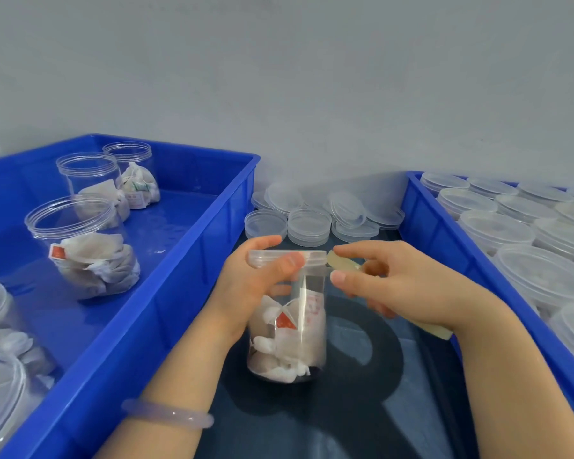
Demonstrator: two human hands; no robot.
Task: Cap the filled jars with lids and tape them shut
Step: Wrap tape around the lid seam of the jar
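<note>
A clear plastic jar [287, 339] filled with white tea bags stands on the dark table in the middle. A clear lid [314, 258] sits on its top. My left hand [246, 286] grips the jar near the lid, thumb pressed on the lid's rim. My right hand [398, 283] holds a roll of clear yellowish tape [343, 261] beside the lid, with a strip running from the roll to the lid's edge.
A blue bin [193, 270] on the left holds several open filled jars [90, 250]. Loose clear lids [309, 225] lie behind the jar by the wall. A second blue bin [444, 233] on the right is packed with capped jars [544, 276].
</note>
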